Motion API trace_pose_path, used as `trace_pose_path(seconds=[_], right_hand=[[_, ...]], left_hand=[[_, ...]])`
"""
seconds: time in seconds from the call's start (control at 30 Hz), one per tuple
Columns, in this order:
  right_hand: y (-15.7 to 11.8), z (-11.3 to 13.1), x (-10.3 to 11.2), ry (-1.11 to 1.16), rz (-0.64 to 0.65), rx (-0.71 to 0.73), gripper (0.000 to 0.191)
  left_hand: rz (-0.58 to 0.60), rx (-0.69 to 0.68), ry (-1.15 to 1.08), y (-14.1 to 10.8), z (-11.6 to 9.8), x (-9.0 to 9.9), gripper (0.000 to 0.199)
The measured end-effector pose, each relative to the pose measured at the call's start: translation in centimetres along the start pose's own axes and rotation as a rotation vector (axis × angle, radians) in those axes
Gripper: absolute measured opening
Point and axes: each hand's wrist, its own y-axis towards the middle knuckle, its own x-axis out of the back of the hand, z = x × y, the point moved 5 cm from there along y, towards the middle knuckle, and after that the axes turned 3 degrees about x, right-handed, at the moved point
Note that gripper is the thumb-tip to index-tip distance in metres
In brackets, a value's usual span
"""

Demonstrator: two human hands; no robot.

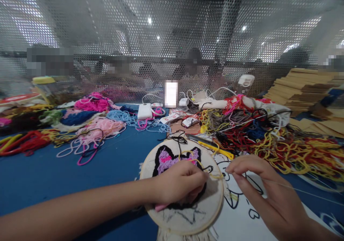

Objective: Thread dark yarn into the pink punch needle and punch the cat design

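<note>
A round embroidery hoop point(221, 201) lies in front of me, holding cream cloth with a tufted black, purple and pink cat-like design point(165, 162). My left hand point(182, 183) is closed over the cloth around a pink-handled tool point(161, 207), apparently a punch needle; its tip is hidden. Yellow yarn point(215, 176) loops over the hoop's upper right beside that hand. To the right of the hoop, my right hand point(268, 194) has thumb and forefinger brought together, apparently on a thin pale strand point(303, 190) that runs across the palm to the right.
A line-drawn paper sheet point(242, 223) lies partly under the hoop. Beyond it are a yellow cutter point(221, 150), tangled yarn point(292, 147), pink yarn point(100, 128) and a white box point(144, 111). Brown envelopes point(298, 86) are stacked right, before a perforated screen point(172, 29).
</note>
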Motion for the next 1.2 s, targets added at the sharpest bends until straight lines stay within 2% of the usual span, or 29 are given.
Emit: trace_pose_path(seconds=[0.27, 0.57, 1.2], right_hand=[[0.3, 0.3, -1.0, -0.020, 0.128, 0.020, 0.026], [-0.3, 0.2, 0.6, 0.069, -0.057, 0.011, 0.026], [0.1, 0.2, 0.2, 0.009, -0.018, 0.001, 0.025]], left_hand=[[-0.024, 0.008, 0.025, 0.0, -0.1, -0.1, 0.045], [-0.006, 0.002, 0.006, -0.1, -0.3, -0.1, 0.047], [-0.001, 0.022, 0.015, -0.2, -0.6, -0.1, 0.044]])
